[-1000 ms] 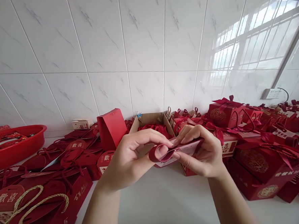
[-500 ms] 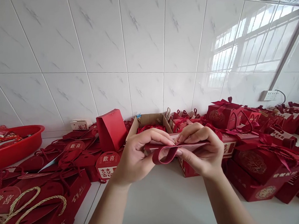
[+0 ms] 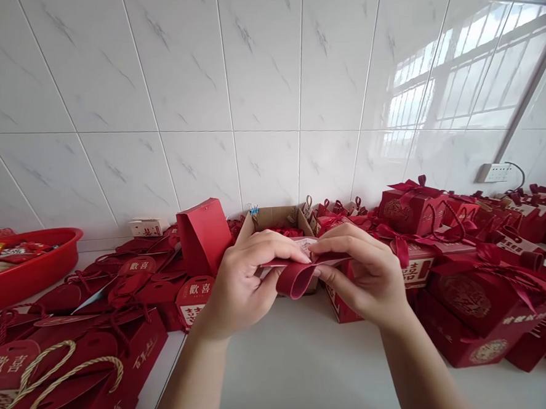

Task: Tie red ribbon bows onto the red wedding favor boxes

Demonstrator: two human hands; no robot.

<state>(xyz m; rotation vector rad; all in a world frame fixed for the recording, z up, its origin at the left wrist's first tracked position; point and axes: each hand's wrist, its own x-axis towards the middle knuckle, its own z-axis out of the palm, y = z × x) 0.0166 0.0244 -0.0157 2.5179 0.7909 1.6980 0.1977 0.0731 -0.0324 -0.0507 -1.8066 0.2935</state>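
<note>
Turned and narrower since the earlier frame, the ribbon loop (image 3: pixel 291 282) projected from the folded card (image 3: pixel 306 247) that your left hand (image 3: pixel 246 281) and right hand (image 3: pixel 366 273) pinched above the desk (image 3: pixel 283 364), where uneven fingertip pressure could have creased the card or let the loop slip.

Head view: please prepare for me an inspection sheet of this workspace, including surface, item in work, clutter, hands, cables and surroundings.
Surface: pale tabletop, partly covered by boxes
Item in work: red looped piece, held above the tabletop
Clutter: red gift boxes on both sides; cardboard box behind the hands; red basin holding packets, far left
Hands: left hand and right hand both pinching the piece
Cables: dark cord beside wall socket
Surroundings: tiled wall, reflecting a window
</note>
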